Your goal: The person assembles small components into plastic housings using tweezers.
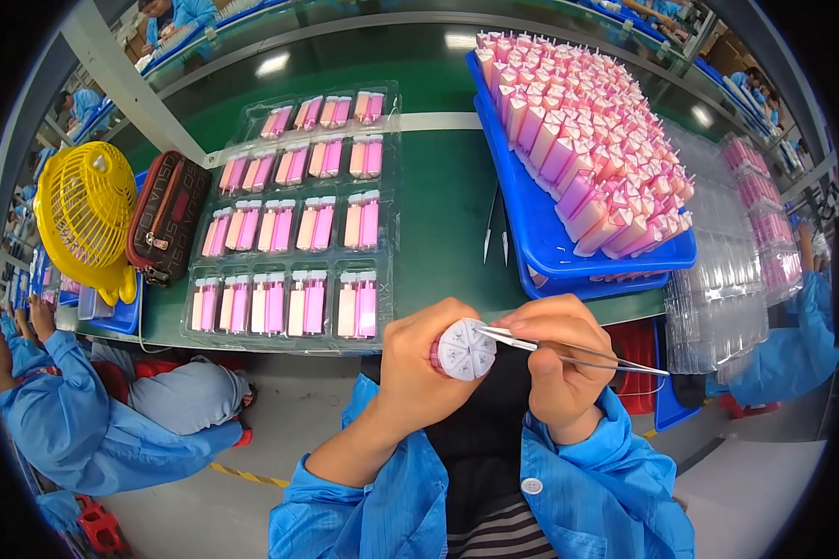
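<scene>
In my left hand (419, 373), closed fingers wrap a round bundle with a white top (466, 349) split into triangular segments. A little pink shows at its side; the rest is hidden in the hand. My right hand (567, 349) is closed on metal tweezers (615, 358). One end reaches the upper edge of the white top, and the other points off to the right. Beyond my left hand, pairs of peach and pink wedge-shaped pieces (313, 224) with white ends lie in clear plastic trays (388, 210).
At the right, a blue bin (541, 256) is piled with similar pink pieces (587, 140). Loose tweezers (489, 228) lie beside it. Clear trays (718, 298) are stacked farther right. A yellow fan (89, 205) and dark red zip case (166, 219) stand left, near a co-worker's blue sleeve (75, 382).
</scene>
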A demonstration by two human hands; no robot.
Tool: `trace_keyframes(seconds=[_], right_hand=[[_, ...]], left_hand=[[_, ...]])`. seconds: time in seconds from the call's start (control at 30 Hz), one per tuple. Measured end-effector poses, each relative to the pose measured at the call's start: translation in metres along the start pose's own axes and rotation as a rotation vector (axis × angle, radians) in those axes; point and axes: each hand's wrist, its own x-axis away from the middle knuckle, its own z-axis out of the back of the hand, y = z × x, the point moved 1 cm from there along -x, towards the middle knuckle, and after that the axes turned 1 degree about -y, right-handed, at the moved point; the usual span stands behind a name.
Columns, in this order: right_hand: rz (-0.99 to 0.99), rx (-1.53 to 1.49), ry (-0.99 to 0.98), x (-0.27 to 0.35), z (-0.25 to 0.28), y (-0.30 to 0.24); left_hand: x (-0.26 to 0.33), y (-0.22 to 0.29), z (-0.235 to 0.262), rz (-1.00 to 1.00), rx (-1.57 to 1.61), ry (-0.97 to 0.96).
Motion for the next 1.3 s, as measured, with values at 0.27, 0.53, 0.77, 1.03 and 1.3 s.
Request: trace_keyframes(seconds=[0.27, 0.53, 0.77, 1.03, 1.3], right_hand=[[-0.019, -0.026, -0.010, 0.0007, 0.0002, 0.0002], [-0.023, -0.095, 0.033, 0.0038, -0.0024, 0.0068], [-0.012, -0.097, 0.040, 0.0030, -0.0031, 0.0062], [0.003, -0.131, 0.061, 0.0066, -0.0034, 0.0077], [0.017, -0.107, 0.025, 0.0029, -0.0016, 0.0071]], left_hand=[[0.0008, -0.0029, -0.0027, -0.070, -0.094, 0.064], [-0.0005, -0.0025, -0.0033, -0.138, -0.160, 0.098], [-0.0015, -0.0031, -0.0040, -0.183, -0.190, 0.118], [-0.0022, -0.0013, -0.0041, -0.196, -0.174, 0.119], [-0.0025, -0.0023, -0.0058, -0.225, -0.221, 0.128]])
